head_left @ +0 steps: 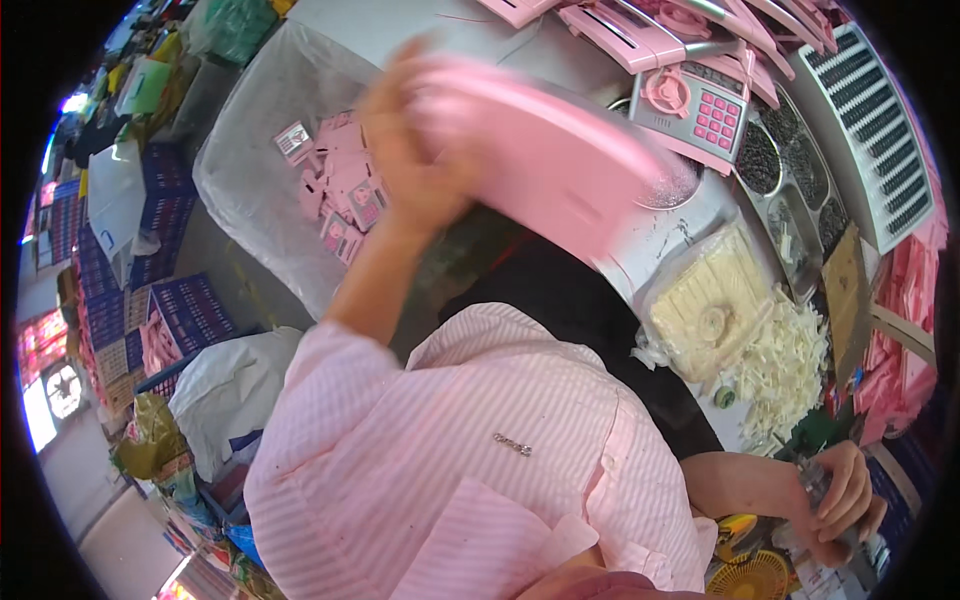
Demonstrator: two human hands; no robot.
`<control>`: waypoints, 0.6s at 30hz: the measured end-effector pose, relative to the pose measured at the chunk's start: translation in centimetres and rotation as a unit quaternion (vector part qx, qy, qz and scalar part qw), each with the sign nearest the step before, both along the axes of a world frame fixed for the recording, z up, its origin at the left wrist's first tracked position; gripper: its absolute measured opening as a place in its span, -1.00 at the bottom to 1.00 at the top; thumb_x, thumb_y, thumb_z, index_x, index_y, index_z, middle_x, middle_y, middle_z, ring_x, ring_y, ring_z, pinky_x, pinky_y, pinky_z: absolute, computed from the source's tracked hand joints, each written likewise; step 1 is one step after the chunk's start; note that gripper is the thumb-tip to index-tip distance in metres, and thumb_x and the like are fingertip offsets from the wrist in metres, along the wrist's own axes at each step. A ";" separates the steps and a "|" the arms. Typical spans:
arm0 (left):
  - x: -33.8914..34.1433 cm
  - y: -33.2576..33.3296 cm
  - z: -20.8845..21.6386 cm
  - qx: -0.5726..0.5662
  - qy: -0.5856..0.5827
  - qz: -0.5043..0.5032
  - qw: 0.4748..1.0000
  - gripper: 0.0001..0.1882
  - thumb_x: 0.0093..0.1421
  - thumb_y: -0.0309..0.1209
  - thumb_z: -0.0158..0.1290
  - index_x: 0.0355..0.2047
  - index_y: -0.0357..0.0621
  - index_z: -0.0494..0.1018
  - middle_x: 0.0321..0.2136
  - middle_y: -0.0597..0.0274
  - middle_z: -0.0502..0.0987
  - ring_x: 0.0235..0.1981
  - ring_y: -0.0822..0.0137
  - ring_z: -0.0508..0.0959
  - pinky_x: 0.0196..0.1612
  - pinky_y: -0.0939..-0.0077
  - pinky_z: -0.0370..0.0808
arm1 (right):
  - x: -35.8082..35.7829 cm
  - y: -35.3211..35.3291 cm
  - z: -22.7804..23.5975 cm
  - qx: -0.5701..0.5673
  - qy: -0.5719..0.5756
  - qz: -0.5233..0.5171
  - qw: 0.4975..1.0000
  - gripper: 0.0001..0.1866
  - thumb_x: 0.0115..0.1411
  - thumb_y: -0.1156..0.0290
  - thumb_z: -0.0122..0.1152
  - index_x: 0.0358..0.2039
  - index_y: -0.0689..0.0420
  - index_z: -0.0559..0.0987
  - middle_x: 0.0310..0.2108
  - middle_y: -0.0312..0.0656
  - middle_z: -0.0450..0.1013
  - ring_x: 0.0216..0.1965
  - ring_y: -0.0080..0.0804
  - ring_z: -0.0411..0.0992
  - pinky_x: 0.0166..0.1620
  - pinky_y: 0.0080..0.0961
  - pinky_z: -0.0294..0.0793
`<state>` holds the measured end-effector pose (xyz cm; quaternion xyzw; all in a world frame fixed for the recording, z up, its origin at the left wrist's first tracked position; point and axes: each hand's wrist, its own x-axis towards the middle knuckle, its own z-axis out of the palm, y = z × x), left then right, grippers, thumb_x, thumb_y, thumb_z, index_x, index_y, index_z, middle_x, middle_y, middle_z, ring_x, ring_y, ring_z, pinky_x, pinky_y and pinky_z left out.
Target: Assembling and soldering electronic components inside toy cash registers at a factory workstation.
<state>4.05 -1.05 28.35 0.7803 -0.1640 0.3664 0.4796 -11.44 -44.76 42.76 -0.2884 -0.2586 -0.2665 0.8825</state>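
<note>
A blurred pink plastic panel [540, 150] is raised above the counter [660, 240], gripped at its left end by the left hand [415, 160], whose fingers [385, 95] are curled tight around the panel's edge. The panel slants down and away to the right of those fingers, and its far end hangs over a pink toy safe with a dial and keypad [695, 105].

Left of and below the gripping fingers, a clear plastic bag [250, 170] lies open with small pink keypad pieces [340, 195] scattered inside it. Beyond the fingers, along the top of the frame, more pink casings [640, 30] are stacked in a row.

At the lower right, well apart from the panel, the right hand [840, 495] is clenched around a small clear bottle-like object [815, 480]; what it is cannot be told. Up from those fingers lies a heap of pale white plastic parts [785, 365], and just beside it a clear bag of cream-coloured parts [705, 305]. Further up, a metal tray with compartments of dark screws [790, 165] sits next to a white slotted panel [880, 140].

The person wears a pink striped shirt [450, 450]. Blue cartons [180, 310] and a white sack [225, 385] stand on the floor to the left.
</note>
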 end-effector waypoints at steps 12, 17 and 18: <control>-6.3 19.4 -19.9 -0.148 0.348 0.360 0.853 -0.33 0.27 -0.21 0.10 0.28 -0.32 0.20 0.17 -0.12 0.33 0.24 -0.02 0.31 0.23 0.08 0.31 | 5.6 1.5 -3.2 -0.187 0.102 0.022 0.977 -0.71 0.21 0.27 0.19 -0.14 0.07 0.36 -0.77 -0.51 0.32 -0.74 -0.68 0.27 -0.51 -0.66 0.35; 5.7 -0.2 1.2 0.033 0.040 0.050 0.997 -0.38 0.02 -0.42 0.33 0.11 -0.18 0.38 0.13 0.03 0.34 0.12 0.12 0.36 0.04 0.31 0.42 | 6.2 1.5 -4.4 -0.251 0.203 -0.020 0.946 -0.55 0.27 0.25 0.19 0.06 0.19 0.31 -0.61 -0.35 0.26 -0.55 -0.54 0.25 -0.32 -0.49 0.32; 7.9 -2.7 3.5 0.126 0.002 0.027 0.992 -0.37 0.01 -0.38 0.34 0.10 -0.17 0.39 0.13 0.03 0.33 0.10 0.13 0.38 0.00 0.29 0.44 | 6.2 1.6 -4.3 -0.260 0.223 -0.075 0.937 -0.50 0.26 0.25 0.20 0.10 0.20 0.29 -0.58 -0.33 0.28 -0.54 -0.53 0.26 -0.30 -0.48 0.33</control>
